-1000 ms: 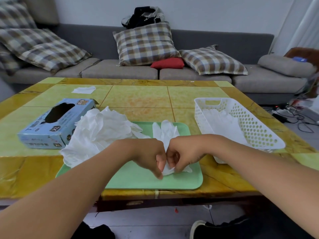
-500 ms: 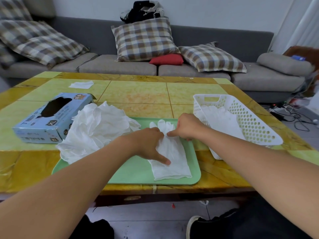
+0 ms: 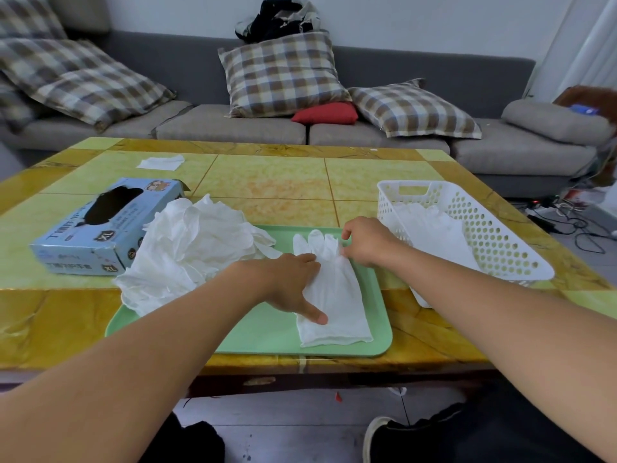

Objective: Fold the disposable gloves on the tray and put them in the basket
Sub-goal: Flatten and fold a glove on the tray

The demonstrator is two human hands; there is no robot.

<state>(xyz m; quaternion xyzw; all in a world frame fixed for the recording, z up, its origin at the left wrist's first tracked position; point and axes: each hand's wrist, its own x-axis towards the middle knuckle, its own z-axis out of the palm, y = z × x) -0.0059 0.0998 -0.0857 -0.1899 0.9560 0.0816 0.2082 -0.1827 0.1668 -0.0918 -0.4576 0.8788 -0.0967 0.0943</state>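
A single white glove (image 3: pixel 334 295) is lying flat on the right half of the green tray (image 3: pixel 260 335), fingers pointing toward the far edge of the table (image 3: pixel 267 182), laid out so it can be creased cleanly. The left hand (image 3: pixel 287 282) is pressing it down, its thumb stretched out on the cuff end and its fingers lying on the glove's left edge, likely to stop the thin film from sliding. The right hand (image 3: pixel 364 242) is pinching the glove near its finger end, thumb and forefinger closed on the material, probably to straighten it or begin a fold. A heap of loose gloves (image 3: pixel 190 248) is spilling over the tray's left side, waiting their turn. The white basket (image 3: pixel 484 235) at the table's right edge seems to be holding finished gloves, though they are hard to make out. The blue box (image 3: pixel 103 228) near the left edge is showing "XL".
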